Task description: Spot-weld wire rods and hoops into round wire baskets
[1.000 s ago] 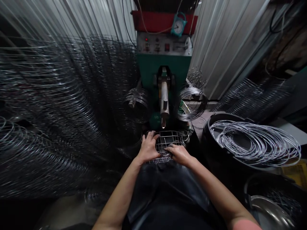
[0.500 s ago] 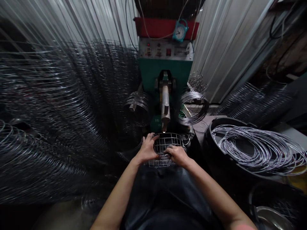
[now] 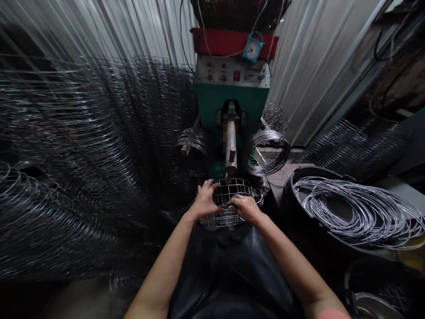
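A small wire basket [image 3: 232,189] lies on its side in front of me, under the metal welding arm [image 3: 230,148] of a green machine [image 3: 229,99]. My left hand [image 3: 204,200] grips the basket's left rim, fingers curled over the wires. On the right of its near side, my right hand [image 3: 245,207] is closed on the mesh. The arm's tip sits just above the basket's far rim. A dark apron [image 3: 232,270] covers my lap below.
Masses of wire rings [image 3: 76,155] fill the left side. Wire coils hang on both sides of the machine [image 3: 268,148]. A black tub [image 3: 332,221] at right holds loose wire hoops [image 3: 352,204]. A small clock [image 3: 253,46] hangs above the control panel.
Both hands and the basket have shifted slightly up towards the welding arm. The glow seen at the arm's tip earlier is gone now.
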Demonstrator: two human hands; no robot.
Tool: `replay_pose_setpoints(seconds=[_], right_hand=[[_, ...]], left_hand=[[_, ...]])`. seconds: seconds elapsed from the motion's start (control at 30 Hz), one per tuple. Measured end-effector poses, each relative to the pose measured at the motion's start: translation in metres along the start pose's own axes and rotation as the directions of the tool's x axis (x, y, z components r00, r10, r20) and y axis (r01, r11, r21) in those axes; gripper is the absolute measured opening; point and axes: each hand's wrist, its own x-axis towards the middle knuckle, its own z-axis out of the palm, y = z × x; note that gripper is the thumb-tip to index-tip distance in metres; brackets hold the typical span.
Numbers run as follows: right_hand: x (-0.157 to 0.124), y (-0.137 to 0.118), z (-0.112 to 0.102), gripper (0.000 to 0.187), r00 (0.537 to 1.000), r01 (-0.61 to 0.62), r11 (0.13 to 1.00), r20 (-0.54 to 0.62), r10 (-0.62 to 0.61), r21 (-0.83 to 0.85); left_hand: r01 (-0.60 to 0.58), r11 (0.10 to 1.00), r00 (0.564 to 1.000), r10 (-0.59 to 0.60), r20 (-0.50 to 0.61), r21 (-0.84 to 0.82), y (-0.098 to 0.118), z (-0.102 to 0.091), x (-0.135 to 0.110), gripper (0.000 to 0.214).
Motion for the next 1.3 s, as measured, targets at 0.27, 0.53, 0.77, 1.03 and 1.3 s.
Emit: replay_pose_setpoints(seconds=[0.27,0.53,0.77,1.03,1.3], right_hand=[[-0.007,0.001,0.012,0.027,0.993,-0.081,0.997,-0.091,0.08,-0.008],[0.022,0.009,0.009,0.024,0.971,-0.139,0.987,-0.185,0.151,0.079],[-0.036,0.022,0.058,0.035,0.812,-0.092,0.639,-0.314,0.492,0.763],[-0.114,0.048,0.153,0.032,0.686,-0.313,0.55,-0.217,0.695,0.774],[-0.111,0.06,0.126,0.039,0.483,0.085,-0.317,0.239,0.842,0.945]], left_hand=[[0.036,0.998,0.998,-0.034,-0.046,0.051,0.002,0.006,0.002,0.088],[0.093,0.994,0.994,-0.09,-0.067,0.049,-0.004,0.0,0.028,0.083],[0.104,0.992,0.991,-0.096,-0.091,0.078,-0.006,-0.001,0.037,0.086],[0.154,0.986,0.981,-0.144,-0.132,0.065,-0.02,0.001,0.065,0.084],[0.182,0.98,0.982,-0.186,0.045,0.078,-0.04,-0.01,0.036,0.111]])
